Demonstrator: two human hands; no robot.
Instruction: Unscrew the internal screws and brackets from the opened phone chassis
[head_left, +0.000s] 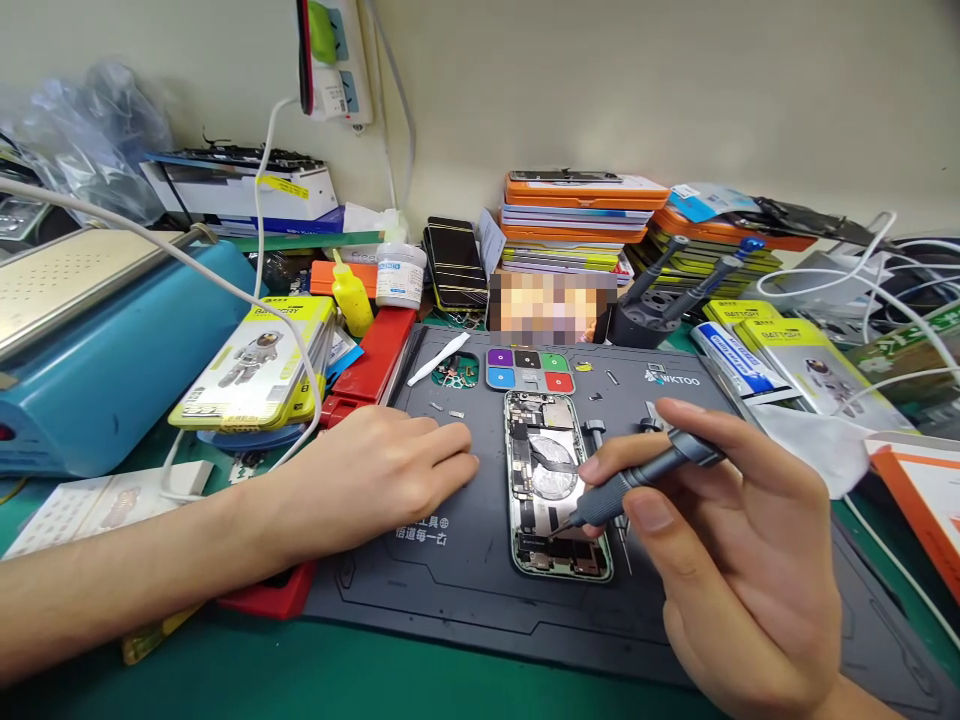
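Note:
An opened phone (556, 515) lies on the dark grey work mat (480, 610), its inner parts and round coil showing. My right hand (735, 540) grips a grey precision screwdriver (637, 478) between thumb and fingers. The driver slants down to the left, its tip at the lower part of the phone; whether it touches a screw is too small to tell. To the left of the phone, my left hand (397, 462) rests on the mat with fingers curled, and nothing sticks out of it. Other screwdrivers (595, 432) lie beside the phone, partly behind my right hand.
Behind the phone sit a coloured parts tray (529, 370), a white pry tool (439, 358) and a black tool holder (646, 322). Battery packs (255, 360) and a blue machine (135, 350) stand left. A white cable (289, 330) hangs above my left forearm. Stacked boxes (577, 215) line the wall.

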